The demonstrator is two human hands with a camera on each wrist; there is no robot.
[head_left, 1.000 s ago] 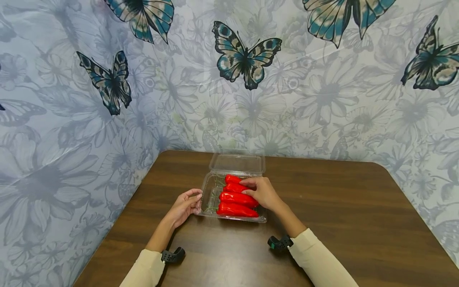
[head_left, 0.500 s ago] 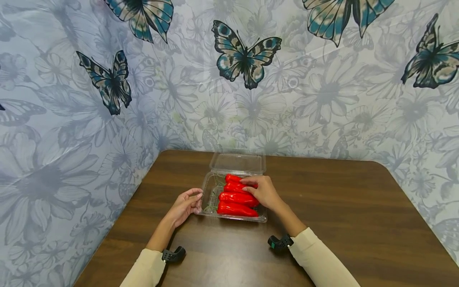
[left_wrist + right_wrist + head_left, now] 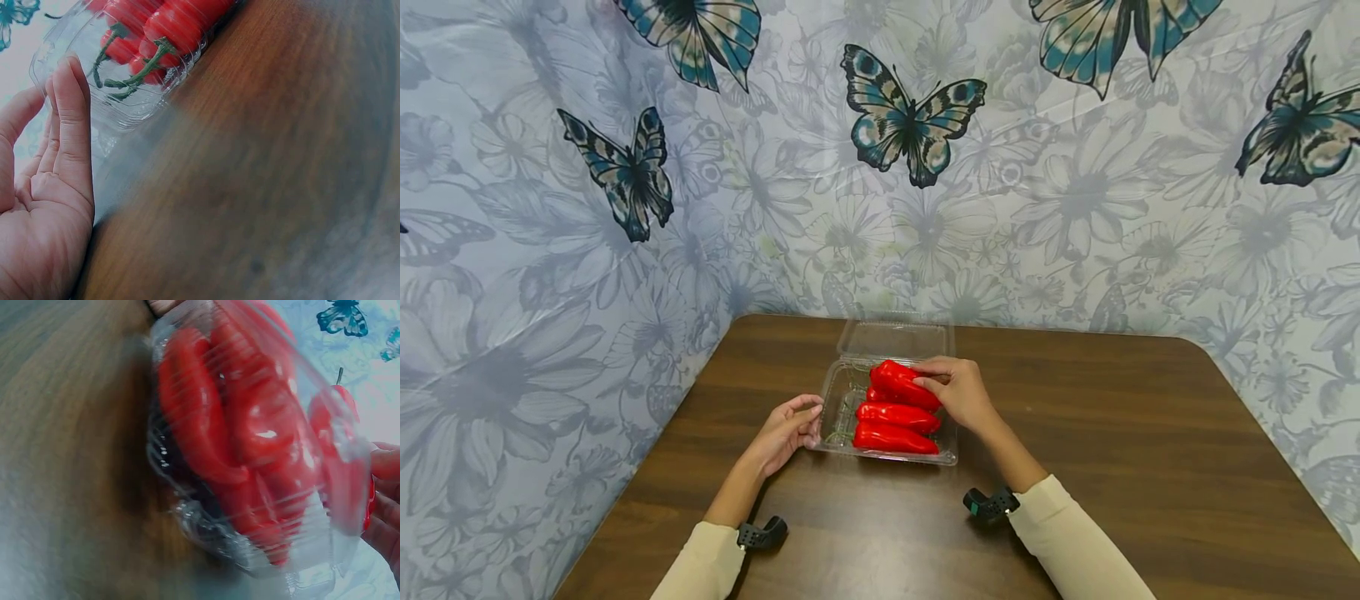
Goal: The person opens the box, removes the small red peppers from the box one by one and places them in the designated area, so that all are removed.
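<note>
A clear plastic clamshell box [image 3: 829, 417] holds several long red peppers [image 3: 895, 437] lying side by side, their green stems [image 3: 147, 72] toward the left. My left hand [image 3: 786, 433] pinches the box's left edge between thumb and nearly straight fingers. At the far side of the box, my right hand [image 3: 961, 392] grips one red pepper [image 3: 897, 382] by its right end, thumb in front and fingers behind. That pepper is raised above the others and tilted. In the right wrist view it shows past the box's wall, held at the right edge by the fingers [image 3: 384, 515].
The clamshell's lid [image 3: 895, 340] stands open behind the box, near the back edge of the brown wooden table [image 3: 1075, 433]. A butterfly-patterned wall covering [image 3: 1000, 233] rises behind. Both wrists wear black bands [image 3: 763, 533].
My right hand has moved slightly up and back, raising the far pepper from its place in the row. My left hand stays at the box's left edge.
</note>
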